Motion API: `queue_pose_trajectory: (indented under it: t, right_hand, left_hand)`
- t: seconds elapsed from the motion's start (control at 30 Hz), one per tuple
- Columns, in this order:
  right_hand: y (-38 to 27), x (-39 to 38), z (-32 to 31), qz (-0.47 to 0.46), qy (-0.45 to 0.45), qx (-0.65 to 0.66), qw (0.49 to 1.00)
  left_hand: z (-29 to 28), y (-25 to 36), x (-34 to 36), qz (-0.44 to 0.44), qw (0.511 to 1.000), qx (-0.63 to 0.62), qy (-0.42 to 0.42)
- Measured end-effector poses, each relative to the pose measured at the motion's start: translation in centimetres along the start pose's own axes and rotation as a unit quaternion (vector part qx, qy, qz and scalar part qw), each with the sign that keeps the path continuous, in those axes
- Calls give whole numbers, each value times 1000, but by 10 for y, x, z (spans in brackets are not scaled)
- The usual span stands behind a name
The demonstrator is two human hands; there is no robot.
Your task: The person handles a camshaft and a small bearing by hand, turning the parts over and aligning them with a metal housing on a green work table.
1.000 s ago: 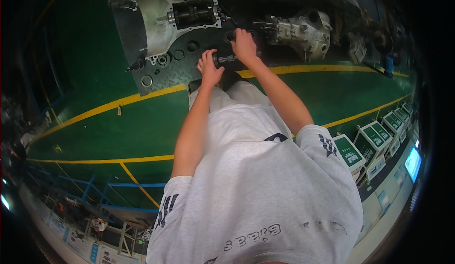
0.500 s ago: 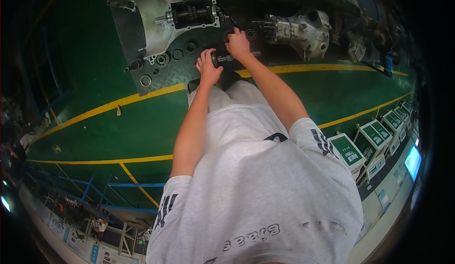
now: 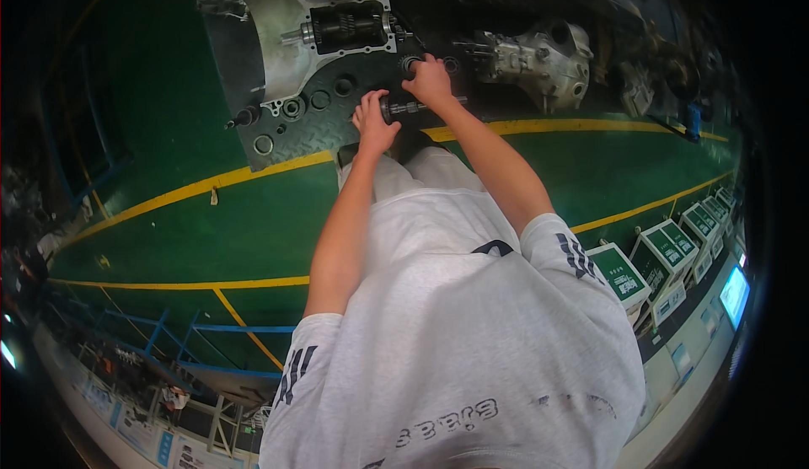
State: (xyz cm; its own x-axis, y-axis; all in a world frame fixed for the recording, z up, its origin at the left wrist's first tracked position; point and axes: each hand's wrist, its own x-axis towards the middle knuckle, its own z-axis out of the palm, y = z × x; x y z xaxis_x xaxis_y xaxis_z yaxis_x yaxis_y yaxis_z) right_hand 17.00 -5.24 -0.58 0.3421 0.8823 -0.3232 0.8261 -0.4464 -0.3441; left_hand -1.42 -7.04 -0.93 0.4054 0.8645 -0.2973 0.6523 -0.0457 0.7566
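My left hand [image 3: 376, 123] is curled round the geared end of a metal transmission shaft [image 3: 409, 107], which lies sideways near the table's front edge. Beyond the shaft, my right hand [image 3: 431, 84] grips a toothed ring gear [image 3: 410, 64] between thumb and fingers. Part of that gear is hidden by the fingers. Just right of it lies a bearing ring [image 3: 451, 65], partly covered by my right hand. My right forearm crosses over the shaft's far end.
An open gearbox housing [image 3: 281, 43] with gears inside stands at the back left. Several rings, among them a bearing [image 3: 293, 108], lie before it. A second gearbox [image 3: 539, 63] sits to the right. The dark metal table [image 3: 295, 147] ends above a green floor [image 3: 211, 246].
The toothed ring gear under my right hand has come up and shows more of its teeth. My left hand stays on the shaft. The whole view has shifted slightly.
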Motion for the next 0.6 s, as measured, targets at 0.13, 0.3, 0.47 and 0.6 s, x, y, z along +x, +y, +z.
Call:
queue_pose_trajectory:
  t: [0.13, 0.3, 0.47, 0.6]
  right_hand:
    - [22, 8, -12, 99, -19, 263, 959]
    - [46, 7, -34, 237, -198, 642, 702]
    - [39, 0, -55, 226, -260, 711, 613]
    - [19, -9, -56, 219, -141, 563, 784]
  left_hand:
    - [0, 2, 1, 1, 1000, -9, -2]
    - [-1, 2, 1, 2, 1000, -10, -2]
    - [-2, 2, 1, 1, 1000, -12, -3]
    - [-2, 3, 1, 2, 1000, -5, -2]
